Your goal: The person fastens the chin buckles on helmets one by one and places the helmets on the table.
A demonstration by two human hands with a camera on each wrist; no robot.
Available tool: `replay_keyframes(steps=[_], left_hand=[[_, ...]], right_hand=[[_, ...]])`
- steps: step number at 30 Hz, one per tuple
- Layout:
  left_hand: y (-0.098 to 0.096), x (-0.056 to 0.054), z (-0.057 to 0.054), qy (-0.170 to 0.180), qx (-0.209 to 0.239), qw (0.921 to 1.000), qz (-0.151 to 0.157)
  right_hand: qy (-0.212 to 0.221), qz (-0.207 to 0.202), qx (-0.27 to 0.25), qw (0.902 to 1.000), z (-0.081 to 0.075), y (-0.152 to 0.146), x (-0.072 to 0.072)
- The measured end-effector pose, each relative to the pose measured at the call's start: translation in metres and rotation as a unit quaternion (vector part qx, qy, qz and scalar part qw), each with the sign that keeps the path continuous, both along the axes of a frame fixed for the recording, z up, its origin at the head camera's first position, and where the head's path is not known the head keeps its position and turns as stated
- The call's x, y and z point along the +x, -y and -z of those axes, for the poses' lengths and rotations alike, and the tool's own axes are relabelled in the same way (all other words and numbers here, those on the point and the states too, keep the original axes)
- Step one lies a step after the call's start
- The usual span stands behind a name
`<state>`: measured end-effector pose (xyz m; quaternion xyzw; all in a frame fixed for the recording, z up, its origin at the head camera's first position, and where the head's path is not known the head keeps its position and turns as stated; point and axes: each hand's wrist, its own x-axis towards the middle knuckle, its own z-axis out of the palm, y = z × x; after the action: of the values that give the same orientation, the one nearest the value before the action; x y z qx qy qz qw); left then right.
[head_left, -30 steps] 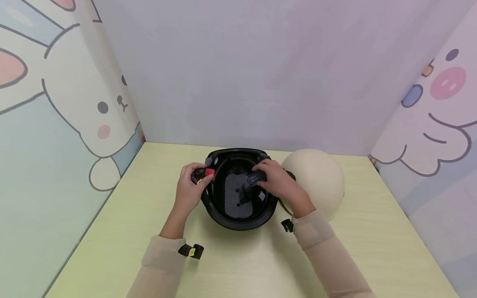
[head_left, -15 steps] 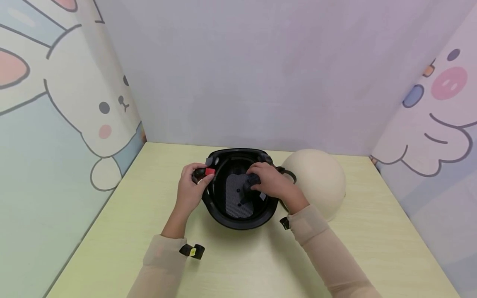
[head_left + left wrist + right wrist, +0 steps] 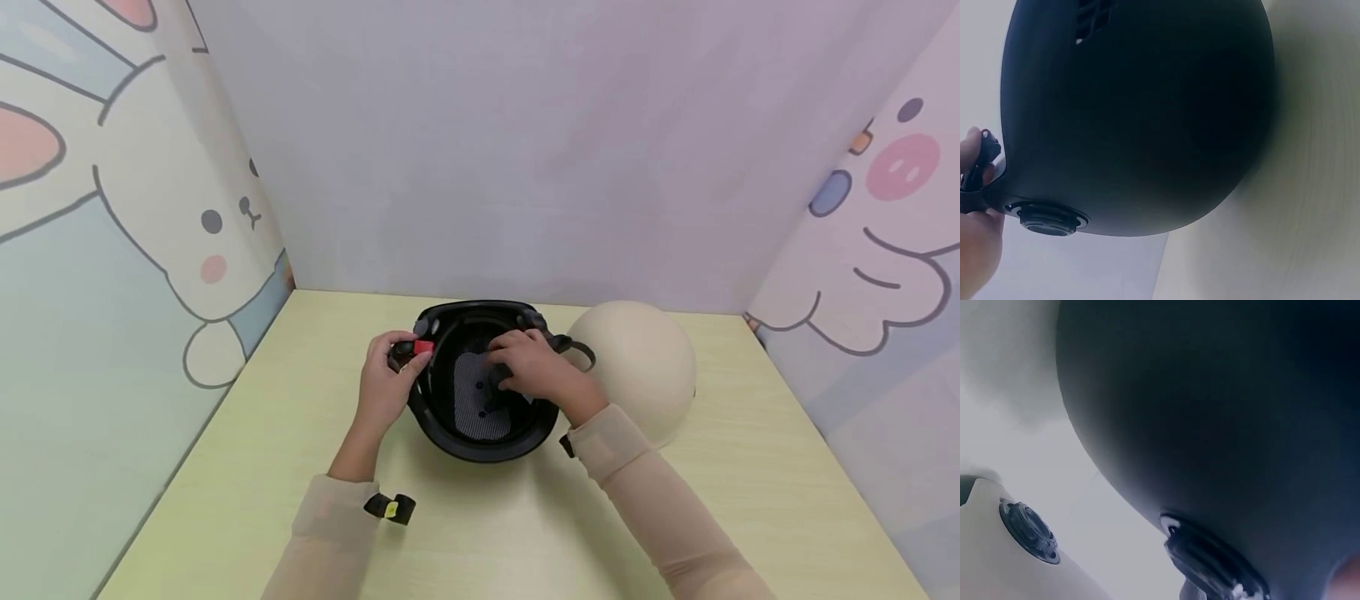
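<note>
A black helmet [image 3: 480,454] lies upside down on the table, its hollow facing up. At its left rim my left hand [image 3: 384,379] pinches a strap buckle [image 3: 423,347] with a red part, between thumb and fingers. My right hand [image 3: 532,364] reaches over the right rim into the hollow. Its fingers and thumb curl round a dark piece [image 3: 498,380] there, mostly hidden by the hand. A ribbed grey pad [image 3: 480,417] lines the bottom. Both wrist views are filled by the dark outer shell [image 3: 1147,125], with a round side fitting [image 3: 1049,219] in the left one.
A cream helmet [image 3: 637,367] sits dome up, right beside the black one. A black strap loop [image 3: 583,353] hangs out between them. The pale table [image 3: 247,467] meets a plain wall [image 3: 480,150] behind and cartoon-printed walls at both sides.
My right hand has moved left and deeper into the black helmet, and the dark piece has gone down with it. My left hand keeps its place on the buckle.
</note>
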<state>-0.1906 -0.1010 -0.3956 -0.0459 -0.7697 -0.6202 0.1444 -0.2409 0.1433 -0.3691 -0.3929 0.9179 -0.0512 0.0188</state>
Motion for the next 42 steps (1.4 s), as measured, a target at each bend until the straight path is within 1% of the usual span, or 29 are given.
replay_keyframes(steps=[3,6,10,14,16,18,23,28,30,34,38,40,42], left_hand=[[-0.001,0.001,0.001,0.004,0.000,1.0000,-0.002],[-0.001,0.002,0.002,0.003,-0.004,1.0000,-0.006],[0.000,0.002,0.003,-0.001,0.001,1.0000,-0.008],[0.000,0.003,0.004,0.003,0.002,0.9999,-0.011],[0.000,0.003,0.004,0.004,-0.005,0.9999,-0.012],[0.000,0.003,0.004,0.003,-0.015,0.9998,-0.014],[-0.001,0.005,0.004,-0.001,-0.027,0.9995,-0.018],[-0.001,0.006,0.002,-0.006,-0.026,0.9994,-0.023],[-0.001,0.006,0.002,-0.010,-0.031,0.9992,-0.025],[0.000,0.006,0.002,-0.014,-0.038,0.9988,-0.027],[0.000,0.006,0.002,-0.016,-0.035,0.9990,-0.025],[0.000,0.005,0.002,-0.018,-0.034,0.9990,-0.023],[0.000,0.005,0.002,-0.020,-0.035,0.9989,-0.023]], right_hand=[[0.002,0.001,0.009,1.0000,0.004,0.003,-0.001],[-0.003,0.003,0.017,0.9999,0.009,0.005,-0.002],[-0.013,0.006,0.027,0.9995,0.013,0.008,-0.004],[-0.011,0.007,0.022,0.9997,0.015,0.007,-0.006],[-0.001,0.008,0.007,0.9999,0.014,0.005,-0.006],[0.018,0.013,-0.017,0.9996,0.012,0.003,-0.006],[0.055,0.026,-0.083,0.9947,0.003,-0.006,-0.003],[0.052,0.030,-0.127,0.9900,-0.012,-0.017,0.004],[0.054,0.040,-0.142,0.9876,-0.015,-0.022,0.006],[0.081,0.071,-0.174,0.9789,-0.021,-0.035,0.011],[0.097,0.105,-0.194,0.9705,-0.028,-0.049,0.017],[0.098,0.112,-0.203,0.9678,-0.031,-0.055,0.021],[0.095,0.110,-0.207,0.9675,-0.033,-0.059,0.023]])
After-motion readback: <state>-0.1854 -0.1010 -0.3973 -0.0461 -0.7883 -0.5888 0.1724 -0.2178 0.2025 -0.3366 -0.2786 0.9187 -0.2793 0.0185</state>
